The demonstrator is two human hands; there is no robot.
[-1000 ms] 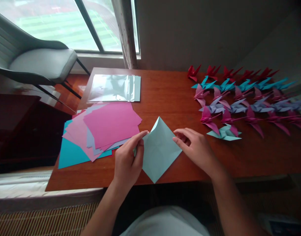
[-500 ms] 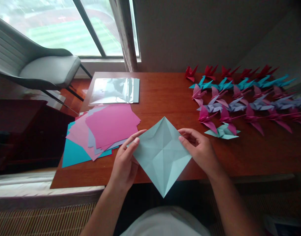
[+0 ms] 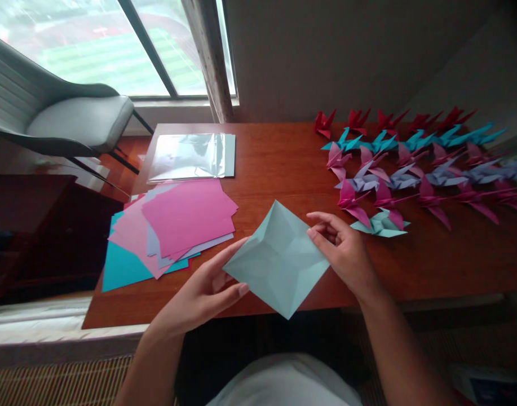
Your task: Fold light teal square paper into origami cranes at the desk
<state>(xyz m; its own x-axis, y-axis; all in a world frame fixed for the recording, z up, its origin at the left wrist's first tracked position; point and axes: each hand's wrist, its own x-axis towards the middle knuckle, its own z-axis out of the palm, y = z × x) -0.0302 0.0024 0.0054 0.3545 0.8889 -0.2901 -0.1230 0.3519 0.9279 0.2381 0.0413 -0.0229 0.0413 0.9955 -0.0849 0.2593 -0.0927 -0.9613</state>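
Note:
A pale mint square of origami paper (image 3: 283, 259), marked with crossing creases, is held up above the table's front edge with one corner toward me. My right hand (image 3: 343, 248) pinches its upper right edge between thumb and curled fingers. At the left corner, my left hand (image 3: 203, 293) has thumb and fingers spread apart. Its fingertips reach behind the upper left edge, while the thumb lies by the lower left edge. Right of the sheet sits a folded mint paper crane (image 3: 381, 224).
Several rows of paper cranes in red, turquoise (image 3: 380, 142), pink, lavender and magenta (image 3: 350, 198) stand on the right of the wooden table (image 3: 275, 163). Loose coloured sheets (image 3: 186, 217) overlap at left, behind them a clear-wrapped paper pack (image 3: 186, 155). A chair (image 3: 80, 121) stands by the window.
My left hand has loosened its pinch at the left corner, its thumb moving down off the sheet and spreading. The paper has tilted slightly; my right hand keeps its pinch.

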